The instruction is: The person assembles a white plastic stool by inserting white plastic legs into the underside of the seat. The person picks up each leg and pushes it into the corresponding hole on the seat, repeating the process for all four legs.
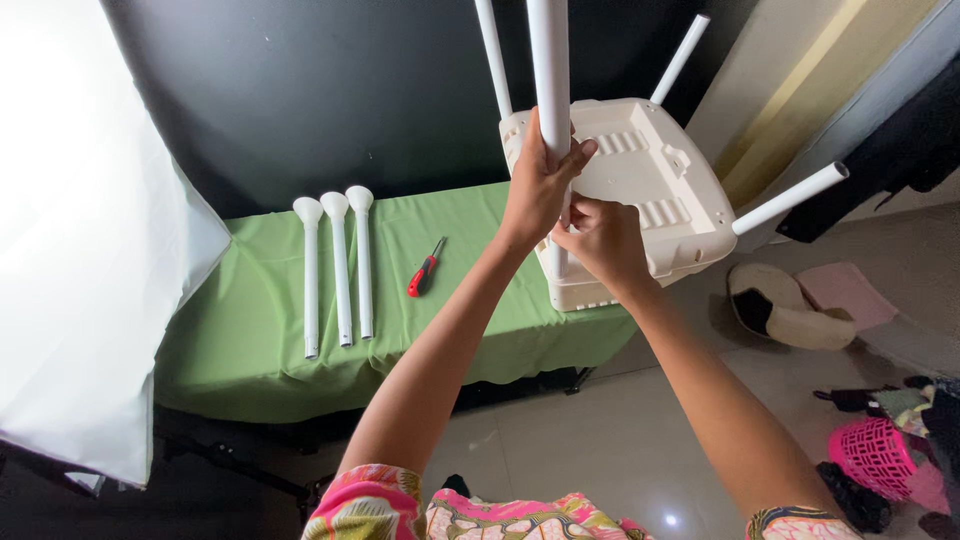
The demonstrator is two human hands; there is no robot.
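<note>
You are holding an upturned cream plastic stool seat (pixel 650 190) over the right end of the green-covered table (pixel 250 330), with its underside facing you. Your left hand (pixel 538 190) is gripping the nearest white leg (pixel 550 70), fingers clenched around the tube just above where it meets the seat. Your right hand (pixel 603 240) is sitting just below and to the right of it, fingers curled at the base of the same leg against the seat's near corner; exactly what those fingers are pinching is hidden.

The leg's long axis is running up and away from the seat toward you, out of the top of the view, so it is passing straight through your left fist, while the joint with the seat is lying between your two hands. Your left hand is higher on the leg; your right is nearer the socket.

Three other legs are sticking out of the seat. Three loose white legs (pixel 340 270) are lying side by side on the cloth to your left, flared ends away from you, with a red-handled screwdriver (pixel 425 268) between them and the seat. No labels or packages are showing.
</note>
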